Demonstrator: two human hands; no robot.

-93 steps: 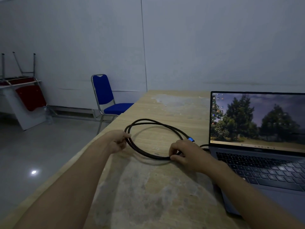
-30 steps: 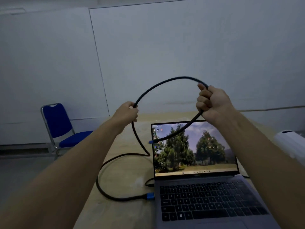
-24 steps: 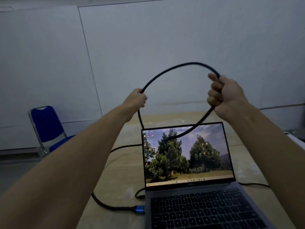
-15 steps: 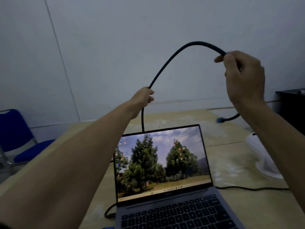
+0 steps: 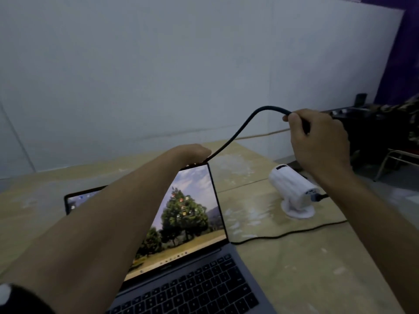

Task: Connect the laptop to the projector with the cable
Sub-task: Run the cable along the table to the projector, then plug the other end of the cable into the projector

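An open grey laptop [image 5: 192, 279] with a tree wallpaper sits on the wooden table [image 5: 294, 268] in front of me. A thick black cable [image 5: 240, 130] arcs in the air between my hands. My left hand [image 5: 192, 152] grips it just behind the top edge of the laptop screen. My right hand [image 5: 317, 137] holds the cable's other part above a small white projector [image 5: 292, 186] on a round base, to the right of the laptop. The cable's free end is hidden behind my right hand.
A thin black cord [image 5: 283, 234] runs across the table from the projector's rear plug [image 5: 316, 197] towards the laptop's right side. Dark furniture and a chair frame [image 5: 390, 159] stand beyond the table's right edge. A white wall is behind.
My view has swung right, bringing the projector into full sight. Both hands have come down with the cable; my right hand has moved to just above the projector, my left sank to the screen's top.
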